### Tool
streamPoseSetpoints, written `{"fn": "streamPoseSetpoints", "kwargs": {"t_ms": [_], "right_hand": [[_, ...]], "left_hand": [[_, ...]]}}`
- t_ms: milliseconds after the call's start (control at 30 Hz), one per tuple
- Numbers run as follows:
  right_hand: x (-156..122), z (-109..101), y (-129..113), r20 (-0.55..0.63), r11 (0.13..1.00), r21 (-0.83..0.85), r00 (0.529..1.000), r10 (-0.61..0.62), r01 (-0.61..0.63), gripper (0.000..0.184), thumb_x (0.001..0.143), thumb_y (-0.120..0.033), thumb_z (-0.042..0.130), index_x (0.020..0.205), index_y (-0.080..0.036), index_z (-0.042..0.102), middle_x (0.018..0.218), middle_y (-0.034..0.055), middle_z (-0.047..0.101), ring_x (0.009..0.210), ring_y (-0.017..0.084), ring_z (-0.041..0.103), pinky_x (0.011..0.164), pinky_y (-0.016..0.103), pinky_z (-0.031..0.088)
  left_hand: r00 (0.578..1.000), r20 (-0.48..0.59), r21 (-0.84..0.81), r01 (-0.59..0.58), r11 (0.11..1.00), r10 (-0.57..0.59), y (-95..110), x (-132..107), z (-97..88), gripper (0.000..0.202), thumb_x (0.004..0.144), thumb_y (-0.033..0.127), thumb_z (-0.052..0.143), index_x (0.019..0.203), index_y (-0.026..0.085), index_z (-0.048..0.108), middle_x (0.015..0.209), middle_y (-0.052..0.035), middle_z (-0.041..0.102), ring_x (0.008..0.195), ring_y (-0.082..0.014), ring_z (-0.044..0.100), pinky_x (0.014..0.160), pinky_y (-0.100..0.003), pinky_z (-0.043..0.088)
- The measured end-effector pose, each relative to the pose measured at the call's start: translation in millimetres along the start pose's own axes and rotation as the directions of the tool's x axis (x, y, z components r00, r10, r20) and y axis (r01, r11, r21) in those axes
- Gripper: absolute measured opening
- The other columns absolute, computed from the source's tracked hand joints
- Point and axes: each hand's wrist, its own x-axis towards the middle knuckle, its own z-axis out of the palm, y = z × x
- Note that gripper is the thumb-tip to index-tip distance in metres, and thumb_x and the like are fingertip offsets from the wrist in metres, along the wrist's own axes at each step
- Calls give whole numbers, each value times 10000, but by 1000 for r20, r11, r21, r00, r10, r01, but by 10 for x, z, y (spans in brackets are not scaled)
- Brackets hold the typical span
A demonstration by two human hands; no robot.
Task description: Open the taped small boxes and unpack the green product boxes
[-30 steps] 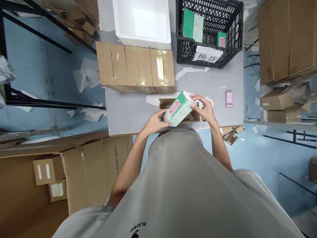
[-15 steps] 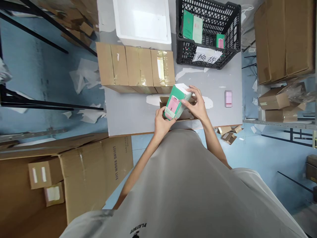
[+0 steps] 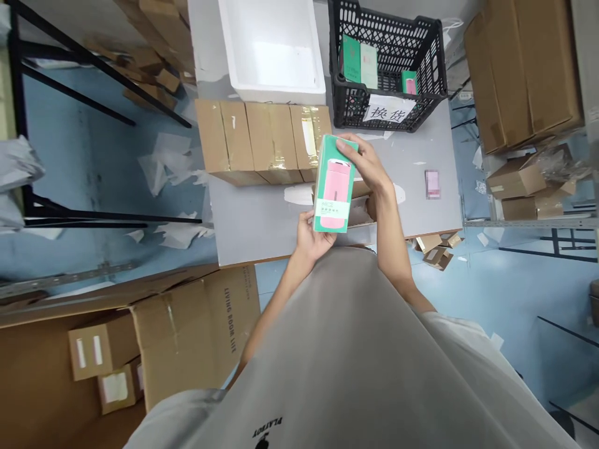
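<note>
A green product box (image 3: 335,187) with a pink bottle-like item printed on its front is held up in both hands, its printed face toward me. My left hand (image 3: 314,238) supports its lower left corner from below. At the upper right, my right hand (image 3: 365,161) grips the top, thumb on the front and the other fingers behind. Beneath the green box, partly hidden by it and my right forearm, an open cardboard box (image 3: 362,212) rests on the table at its near edge.
Taped cardboard boxes (image 3: 271,140) stand in a row on the table (image 3: 253,231). Behind them is a white bin (image 3: 276,87). A black crate (image 3: 388,103) holds several green boxes. A small pink item (image 3: 433,184) lies at right; a large carton (image 3: 187,337) stands lower left.
The green box has been turned more upright, its printed front now facing me. My right hand has moved from its side to its top, and the view has shifted slightly.
</note>
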Motion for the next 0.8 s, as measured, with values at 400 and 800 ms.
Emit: {"fn": "streamPoseSetpoints", "kwargs": {"t_ms": [400,800], "right_hand": [[-210,384,89,-233,980,-184,972,29,-73,670,872,-938,856,1117,-316,804,1096,24,822,1175,308,727,1149,503,638],[-688,429,19,-334,992,-49,938,91,-114,872,899,-1115,677,1245,-321,785,1301,79,835,1262,311,776,1091,494,705]], "left_hand": [[986,44,275,-165,947,159,195,-125,-262,475,895,518,950,1240,249,763,1332,-99,885,1209,-289,853,917,-339,740],[988,134,322,33,946,-80,357,-190,-494,656,854,743,879,1286,260,774,1258,-125,873,1153,-301,847,711,-299,689]]}}
